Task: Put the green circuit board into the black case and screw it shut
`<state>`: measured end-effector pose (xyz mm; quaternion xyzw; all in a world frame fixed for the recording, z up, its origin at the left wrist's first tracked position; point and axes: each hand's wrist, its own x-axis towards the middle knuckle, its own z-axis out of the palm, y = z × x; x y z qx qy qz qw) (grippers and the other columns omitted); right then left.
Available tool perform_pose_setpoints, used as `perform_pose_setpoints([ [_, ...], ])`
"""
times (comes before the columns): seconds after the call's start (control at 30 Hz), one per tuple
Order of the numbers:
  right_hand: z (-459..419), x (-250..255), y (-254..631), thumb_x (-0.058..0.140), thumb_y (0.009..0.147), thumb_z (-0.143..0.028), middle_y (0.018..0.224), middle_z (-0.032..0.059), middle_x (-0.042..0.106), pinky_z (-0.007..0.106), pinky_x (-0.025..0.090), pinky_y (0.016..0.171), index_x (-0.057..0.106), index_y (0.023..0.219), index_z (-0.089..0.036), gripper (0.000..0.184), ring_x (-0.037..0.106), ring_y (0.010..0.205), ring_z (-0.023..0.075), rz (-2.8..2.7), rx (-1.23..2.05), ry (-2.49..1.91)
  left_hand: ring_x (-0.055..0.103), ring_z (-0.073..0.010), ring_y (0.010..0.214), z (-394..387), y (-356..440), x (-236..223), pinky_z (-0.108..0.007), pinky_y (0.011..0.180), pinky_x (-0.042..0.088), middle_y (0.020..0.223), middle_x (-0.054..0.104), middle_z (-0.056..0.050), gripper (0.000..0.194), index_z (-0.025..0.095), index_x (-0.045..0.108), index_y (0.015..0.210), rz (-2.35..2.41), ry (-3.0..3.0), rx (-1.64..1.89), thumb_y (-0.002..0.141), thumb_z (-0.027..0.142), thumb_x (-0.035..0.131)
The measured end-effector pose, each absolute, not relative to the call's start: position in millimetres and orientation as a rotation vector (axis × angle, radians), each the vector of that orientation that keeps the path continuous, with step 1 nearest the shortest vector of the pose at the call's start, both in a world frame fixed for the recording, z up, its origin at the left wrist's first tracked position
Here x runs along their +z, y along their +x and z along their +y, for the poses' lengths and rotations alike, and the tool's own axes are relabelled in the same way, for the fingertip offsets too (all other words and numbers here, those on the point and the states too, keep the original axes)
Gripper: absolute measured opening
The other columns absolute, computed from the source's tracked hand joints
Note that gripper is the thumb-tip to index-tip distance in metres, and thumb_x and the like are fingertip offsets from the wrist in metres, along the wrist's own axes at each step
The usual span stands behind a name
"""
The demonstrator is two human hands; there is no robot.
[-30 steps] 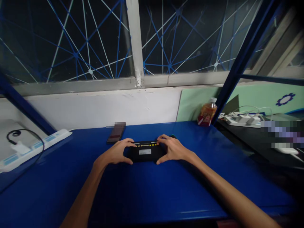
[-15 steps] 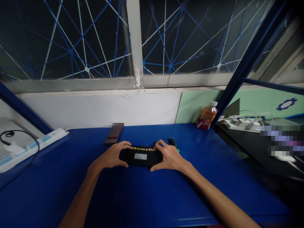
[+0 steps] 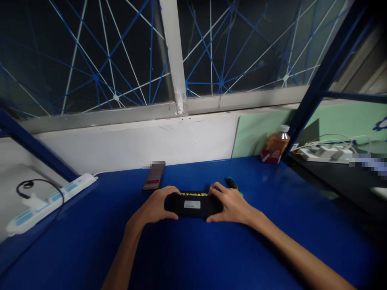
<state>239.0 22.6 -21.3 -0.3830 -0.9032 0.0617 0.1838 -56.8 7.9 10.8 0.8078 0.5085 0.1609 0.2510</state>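
Observation:
A flat black box (image 3: 192,204) with a white label and a yellow strip along its far edge lies on the blue table (image 3: 193,249). My left hand (image 3: 157,207) grips its left end, thumb at the front and fingers curled over the back. At the right end, my right hand (image 3: 231,204) holds it the same way. A dark phone (image 3: 154,177) lies just beyond the left hand. Behind the right hand, a dark tool with a green handle (image 3: 233,184) peeks out.
A white power strip (image 3: 51,199) with a black cable sits at the left edge. An orange drink bottle (image 3: 275,146) stands at the back right beside a blue frame post (image 3: 317,84). Another power strip with plugs (image 3: 325,153) lies on the dark desk to the right.
The box has tipped from showing its top face to lying flatter and lower, both hands staying on its ends. The camera view has shifted slightly to the left.

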Motion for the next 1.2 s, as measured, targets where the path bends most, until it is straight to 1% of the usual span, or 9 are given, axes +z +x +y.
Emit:
perform_pose_setpoints([
  [0.17, 22.9, -22.9, 237.6, 0.064, 0.064, -0.073, 0.109, 0.0107, 0.059, 0.039, 0.049, 0.066, 0.057, 0.107, -0.015, 0.073, 0.064, 0.080, 0.0259, -2.538, 0.147, -1.086, 0.054, -0.0294, 0.118, 7.8, -57.1, 10.7, -0.047, 0.103, 0.038, 0.129, 0.058, -0.005, 0.068, 0.028, 0.059, 0.117, 1.384, 2.189, 0.451, 0.054, 0.033, 0.084],
  [0.33, 24.0, -24.4, 237.2, 0.065, 0.064, -0.072, 0.109, 0.0098, 0.058, 0.036, 0.049, 0.064, 0.056, 0.107, -0.015, 0.072, 0.063, 0.078, 0.0238, -2.523, 0.199, -1.074, 0.050, -0.0316, 0.123, 10.4, -60.4, 8.6, -0.049, 0.107, 0.033, 0.134, 0.056, -0.007, 0.074, 0.027, 0.059, 0.122, 1.485, 2.176, 0.388, 0.053, 0.039, 0.084],
  [0.53, 25.5, -22.3, 238.4, 0.063, 0.065, -0.073, 0.110, 0.0101, 0.058, 0.035, 0.047, 0.064, 0.056, 0.108, -0.016, 0.072, 0.063, 0.080, 0.0242, -2.524, 0.206, -1.070, 0.049, -0.0330, 0.124, 13.5, -62.0, 9.2, -0.050, 0.106, 0.035, 0.134, 0.057, -0.006, 0.073, 0.028, 0.058, 0.125, 1.498, 2.256, 0.311, 0.057, 0.045, 0.080],
  [0.67, 25.1, -20.2, 237.3, 0.066, 0.063, -0.073, 0.109, 0.0102, 0.058, 0.034, 0.044, 0.061, 0.057, 0.108, -0.016, 0.073, 0.062, 0.077, 0.0241, -2.524, 0.170, -1.102, 0.047, -0.0352, 0.126, 15.0, -65.3, 6.1, -0.052, 0.104, 0.035, 0.137, 0.054, -0.007, 0.075, 0.028, 0.057, 0.128, 1.536, 2.288, 0.252, 0.058, 0.049, 0.078],
  [0.77, 24.6, -18.5, 237.1, 0.065, 0.063, -0.073, 0.109, 0.0102, 0.058, 0.034, 0.044, 0.061, 0.058, 0.108, -0.016, 0.074, 0.062, 0.077, 0.0241, -2.528, 0.170, -1.120, 0.049, -0.0352, 0.124, 17.0, -66.4, 3.8, -0.052, 0.103, 0.036, 0.136, 0.055, -0.008, 0.073, 0.027, 0.058, 0.125, 1.532, 2.315, 0.265, 0.058, 0.049, 0.078],
  [0.97, 23.4, -15.7, 237.5, 0.064, 0.064, -0.074, 0.111, 0.0104, 0.058, 0.033, 0.044, 0.065, 0.058, 0.111, -0.016, 0.074, 0.063, 0.081, 0.0247, -2.537, 0.170, -1.143, 0.051, -0.0339, 0.121, 17.4, -61.6, 7.2, -0.047, 0.103, 0.037, 0.133, 0.057, -0.007, 0.069, 0.025, 0.063, 0.118, 1.545, 2.323, 0.261, 0.056, 0.052, 0.078],
  [1.1, 22.7, -17.0, 236.6, 0.065, 0.067, -0.070, 0.112, 0.0100, 0.059, 0.033, 0.045, 0.066, 0.059, 0.110, -0.016, 0.069, 0.063, 0.082, 0.0240, -2.530, 0.159, -1.126, 0.053, -0.0348, 0.118, 16.8, -59.8, 9.4, -0.048, 0.103, 0.036, 0.132, 0.058, -0.007, 0.063, 0.024, 0.066, 0.113, 1.539, 2.313, 0.276, 0.056, 0.050, 0.078],
  [1.2, 23.1, -18.3, 237.0, 0.066, 0.067, -0.070, 0.112, 0.0100, 0.059, 0.033, 0.045, 0.066, 0.059, 0.111, -0.016, 0.070, 0.063, 0.081, 0.0240, -2.521, 0.142, -1.117, 0.053, -0.0344, 0.118, 16.6, -59.7, 9.6, -0.048, 0.102, 0.036, 0.131, 0.058, -0.008, 0.060, 0.024, 0.066, 0.109, 1.539, 2.308, 0.288, 0.056, 0.049, 0.078],
])
